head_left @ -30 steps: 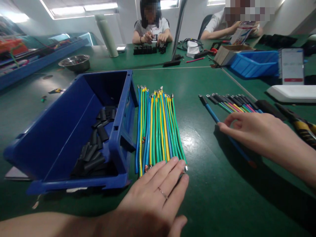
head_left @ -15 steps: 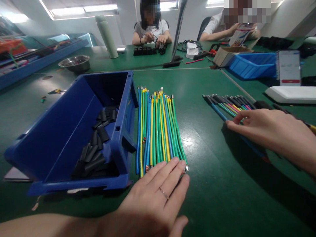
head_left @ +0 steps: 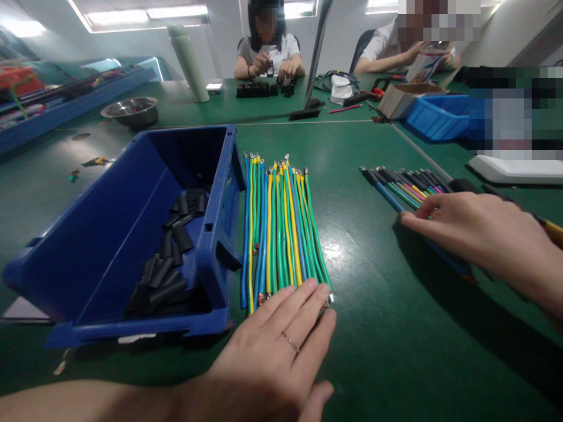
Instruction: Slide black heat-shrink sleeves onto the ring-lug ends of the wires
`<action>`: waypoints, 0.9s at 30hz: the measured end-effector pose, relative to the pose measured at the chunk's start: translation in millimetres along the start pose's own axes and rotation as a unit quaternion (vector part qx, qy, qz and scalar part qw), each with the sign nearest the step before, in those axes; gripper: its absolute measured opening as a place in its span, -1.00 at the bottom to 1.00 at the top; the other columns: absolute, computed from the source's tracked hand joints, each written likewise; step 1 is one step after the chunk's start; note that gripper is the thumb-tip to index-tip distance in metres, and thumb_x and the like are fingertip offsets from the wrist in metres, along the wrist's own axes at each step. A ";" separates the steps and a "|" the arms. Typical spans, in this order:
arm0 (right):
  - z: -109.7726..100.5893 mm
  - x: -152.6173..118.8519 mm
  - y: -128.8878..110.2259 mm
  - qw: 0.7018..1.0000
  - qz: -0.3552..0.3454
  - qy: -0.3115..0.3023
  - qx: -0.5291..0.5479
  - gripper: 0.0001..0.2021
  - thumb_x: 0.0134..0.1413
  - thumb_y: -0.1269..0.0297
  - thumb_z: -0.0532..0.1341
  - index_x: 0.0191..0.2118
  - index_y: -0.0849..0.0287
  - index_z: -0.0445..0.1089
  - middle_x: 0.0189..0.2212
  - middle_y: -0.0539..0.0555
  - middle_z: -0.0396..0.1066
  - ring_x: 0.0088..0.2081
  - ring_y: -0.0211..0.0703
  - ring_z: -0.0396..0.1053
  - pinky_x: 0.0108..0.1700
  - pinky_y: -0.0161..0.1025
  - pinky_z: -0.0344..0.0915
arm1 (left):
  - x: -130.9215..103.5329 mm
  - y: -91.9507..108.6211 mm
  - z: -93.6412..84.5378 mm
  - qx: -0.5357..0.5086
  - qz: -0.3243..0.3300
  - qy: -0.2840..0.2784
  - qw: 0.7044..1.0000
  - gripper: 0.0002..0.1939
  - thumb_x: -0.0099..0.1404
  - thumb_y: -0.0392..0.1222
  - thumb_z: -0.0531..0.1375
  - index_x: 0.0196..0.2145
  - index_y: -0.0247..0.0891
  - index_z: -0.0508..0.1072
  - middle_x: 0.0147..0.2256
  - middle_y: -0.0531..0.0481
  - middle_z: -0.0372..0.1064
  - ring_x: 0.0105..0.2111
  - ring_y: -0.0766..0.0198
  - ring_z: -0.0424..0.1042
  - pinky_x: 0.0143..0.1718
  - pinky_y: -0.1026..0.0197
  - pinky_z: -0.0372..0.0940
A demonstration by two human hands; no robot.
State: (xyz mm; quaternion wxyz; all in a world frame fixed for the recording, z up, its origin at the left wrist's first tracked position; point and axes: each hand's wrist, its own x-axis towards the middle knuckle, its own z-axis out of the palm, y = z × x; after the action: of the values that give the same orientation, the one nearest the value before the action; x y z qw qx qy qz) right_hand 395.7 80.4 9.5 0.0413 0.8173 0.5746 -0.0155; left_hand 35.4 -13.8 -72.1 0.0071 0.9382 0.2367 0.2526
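Flat on the lower ends of a row of cables (head_left: pixel 281 234) lies my left hand (head_left: pixel 281 346), open, fingers stretched out. The cables are blue, green and yellow, laid side by side, with metal lugs at their far ends and bare copper at some near ends. My right hand (head_left: pixel 479 228) is closed, thumb and fingers curled around a blue cable (head_left: pixel 389 196) at the edge of a second row. Black sleeves cover the far ends of those cables (head_left: pixel 411 190); the hand hides their lower parts.
A blue bin (head_left: pixel 109 217) left of the cables holds loose black sleeves (head_left: pixel 165 275). Further back are a metal bowl (head_left: pixel 132 111), a green bottle (head_left: pixel 189 64), a lamp stand (head_left: pixel 314 64), a cardboard box (head_left: pixel 404 101) and a light-blue tray (head_left: pixel 440 117). Two people sit across the table.
Both my hands stay in nearly the same places, and the view has shifted slightly. Across the table, a person's hand now holds up a small black part.
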 end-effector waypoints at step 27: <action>-2.2 -4.4 -10.5 0.999 0.035 0.018 -0.011 -0.62 0.18 -0.21 0.21 -0.40 -0.05 0.54 -0.47 0.18 0.47 -0.36 0.21 0.41 -0.30 -0.01 0.24 | 12.6 -1.2 -16.4 -0.002 0.000 0.003 1.000 -0.55 0.71 -0.01 0.17 0.27 -0.43 0.57 0.36 -0.28 0.58 0.39 0.00 0.59 0.42 0.04 0.51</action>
State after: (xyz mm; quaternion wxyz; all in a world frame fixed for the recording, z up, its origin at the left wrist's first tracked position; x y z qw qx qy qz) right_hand 384.3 80.0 11.5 0.0399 0.8364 0.5466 0.0071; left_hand 36.6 -8.9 -52.0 0.0082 0.9375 0.2358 0.2558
